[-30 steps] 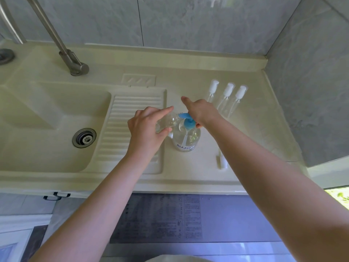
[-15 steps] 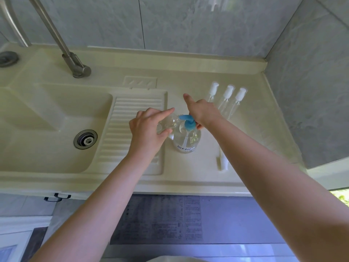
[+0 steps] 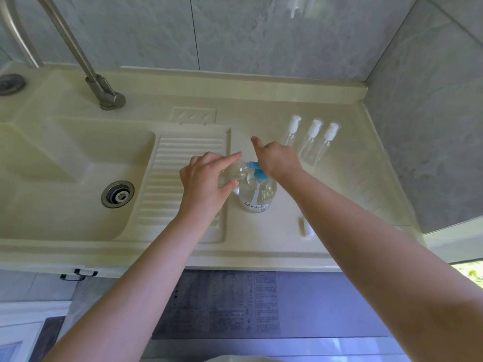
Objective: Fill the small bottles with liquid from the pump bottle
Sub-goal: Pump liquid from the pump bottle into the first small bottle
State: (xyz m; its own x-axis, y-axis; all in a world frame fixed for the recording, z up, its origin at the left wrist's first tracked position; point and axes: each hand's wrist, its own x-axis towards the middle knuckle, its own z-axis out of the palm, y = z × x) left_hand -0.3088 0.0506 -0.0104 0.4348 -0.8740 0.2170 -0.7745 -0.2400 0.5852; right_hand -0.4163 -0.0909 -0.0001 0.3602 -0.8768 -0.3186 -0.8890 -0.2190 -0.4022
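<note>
The cream surface (image 3: 261, 108) runs in front of you under the grey tiled wall (image 3: 261, 30). On its left part is the sink (image 3: 65, 158) with a round metal drain (image 3: 118, 194), and a ribbed draining board (image 3: 180, 178) lies just beside the basin. The metal tap (image 3: 104, 92) stands behind the sink and leans up to the left.

The pump bottle (image 3: 257, 190) stands upright on the surface, just right of the ribbed board. It is clear, with clear liquid inside, a blue pump head and a white label near the bottom. Your right hand (image 3: 277, 158) rests on the blue pump head with the fingers curled down on it, while the index finger points away from you. Your left hand (image 3: 206, 178) grips one small bottle (image 3: 232, 172) between thumb and fingers. You hold it tilted, and its open neck is at the blue spout of the pump.

Three more small bottles (image 3: 311, 142) with white caps stand in a row behind your right hand, near the wall on the right, close to each other. A small white piece (image 3: 305, 227) lies on the surface near the front edge, next to your right forearm; I cannot tell what it is.
</note>
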